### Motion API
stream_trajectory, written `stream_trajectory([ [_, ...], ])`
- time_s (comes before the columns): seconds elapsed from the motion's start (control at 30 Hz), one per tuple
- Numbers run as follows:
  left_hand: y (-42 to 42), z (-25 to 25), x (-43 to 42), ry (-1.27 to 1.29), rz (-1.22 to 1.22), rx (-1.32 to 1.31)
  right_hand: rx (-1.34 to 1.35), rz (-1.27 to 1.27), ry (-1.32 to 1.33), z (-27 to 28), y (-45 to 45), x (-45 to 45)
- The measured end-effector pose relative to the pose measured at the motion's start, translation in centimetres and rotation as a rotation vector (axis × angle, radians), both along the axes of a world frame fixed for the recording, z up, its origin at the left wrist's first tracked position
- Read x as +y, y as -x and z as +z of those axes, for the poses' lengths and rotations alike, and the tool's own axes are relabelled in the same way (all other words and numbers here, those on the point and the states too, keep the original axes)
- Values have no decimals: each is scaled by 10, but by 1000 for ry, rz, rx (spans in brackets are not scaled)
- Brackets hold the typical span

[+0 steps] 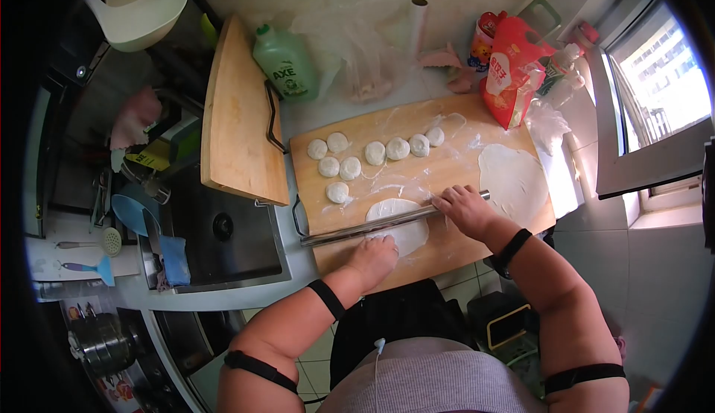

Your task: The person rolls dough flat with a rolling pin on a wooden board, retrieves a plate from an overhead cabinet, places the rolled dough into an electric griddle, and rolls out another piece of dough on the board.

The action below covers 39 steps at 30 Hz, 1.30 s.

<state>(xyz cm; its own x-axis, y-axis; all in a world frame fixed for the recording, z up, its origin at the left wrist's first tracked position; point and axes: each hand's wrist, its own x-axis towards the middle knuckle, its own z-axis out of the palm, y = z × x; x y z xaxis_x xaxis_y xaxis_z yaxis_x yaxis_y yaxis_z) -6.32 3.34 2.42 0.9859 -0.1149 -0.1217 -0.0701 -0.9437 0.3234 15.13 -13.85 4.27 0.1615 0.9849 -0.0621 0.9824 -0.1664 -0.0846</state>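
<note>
A metal rolling pin [346, 232] lies across a flat round of dough [406, 239] on the floured wooden board [462, 253]. My left hand [374, 259] is at the near side of the pin, over the dough's left edge; its fingers are curled and partly hidden. My right hand [465, 210] is closed on the pin near its right end. A larger flat dough sheet [512, 183] lies at the board's right side. Several small dough balls [398, 148] sit on the upper left and middle of the board.
An upright cutting board [242, 122] stands left of the work board, beside the sink [223, 256]. Behind are a green bottle [289, 67], a clear plastic bag [365, 74] and a red flour bag [510, 74]. An open window [659, 78] is at the right.
</note>
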Motion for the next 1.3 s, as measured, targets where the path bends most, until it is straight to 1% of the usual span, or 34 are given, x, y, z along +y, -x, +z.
stream_trajectory([
  [0.03,-1,0,1,0,0,0,0,0,0,0,2,-4],
  [0.1,-4,3,5,-8,-41,-63,34,-77,-6,-2,12,-17],
  [0.13,-7,13,8,-7,-42,-62,34,-78,-4,1,17,-21],
  [0.2,-14,32,16,292,213,46,59,-180,-33,8,27,-30],
  [0.23,-19,30,22,294,211,47,59,-182,-31,9,34,-33],
  [0.3,-28,20,33,364,466,-54,57,-278,-160,8,51,-31],
  [0.33,-31,13,37,277,460,-110,161,-234,-284,-1,60,-28],
  [0.37,-31,8,29,278,457,-110,161,-237,-284,-10,73,-20],
  [0.43,-26,1,2,90,472,-450,334,-229,-372,-21,98,4],
  [0.47,-16,-12,-8,107,355,-420,332,-236,-375,-26,106,9],
  [0.5,-5,-2,-24,74,307,-348,235,-235,-328,-30,112,13],
  [0.53,7,-13,-34,32,298,-325,141,-231,-279,-33,115,14],
  [0.57,16,-25,-39,-11,291,-300,146,-231,-281,-36,114,16],
  [0.67,16,-9,-35,46,322,-312,199,-290,-267,-35,112,16],
  [0.73,20,-16,-21,93,294,-337,242,-183,-315,-22,107,11],
  [0.77,23,-19,-14,136,264,-359,242,-176,-315,-19,106,8],
  [0.8,20,-10,-10,97,250,-444,236,-146,-248,-18,106,4],
  [0.83,21,-9,-6,99,255,-443,229,-118,-180,-17,106,0],
  [0.9,25,-9,-1,66,189,-366,204,-114,-216,-25,104,0],
  [0.97,24,-13,1,47,168,-366,178,-108,-258,-31,103,1],
  [1.03,21,-10,3,31,140,-366,216,-45,-235,-24,97,5],
  [1.07,19,-8,5,66,122,-357,214,-45,-235,-20,93,8],
  [1.13,11,11,9,101,104,-348,266,23,-318,-11,83,16],
  [1.17,7,26,10,173,200,-435,266,22,-317,-8,79,22],
  [1.2,4,35,11,246,297,-520,352,-80,-415,-5,75,28],
  [1.23,2,35,10,247,296,-519,436,-182,-515,-3,73,34],
  [1.27,0,36,10,217,307,-564,515,-297,-568,-13,71,40],
  [1.3,-1,37,9,186,318,-609,515,-298,-571,-19,68,42],
])
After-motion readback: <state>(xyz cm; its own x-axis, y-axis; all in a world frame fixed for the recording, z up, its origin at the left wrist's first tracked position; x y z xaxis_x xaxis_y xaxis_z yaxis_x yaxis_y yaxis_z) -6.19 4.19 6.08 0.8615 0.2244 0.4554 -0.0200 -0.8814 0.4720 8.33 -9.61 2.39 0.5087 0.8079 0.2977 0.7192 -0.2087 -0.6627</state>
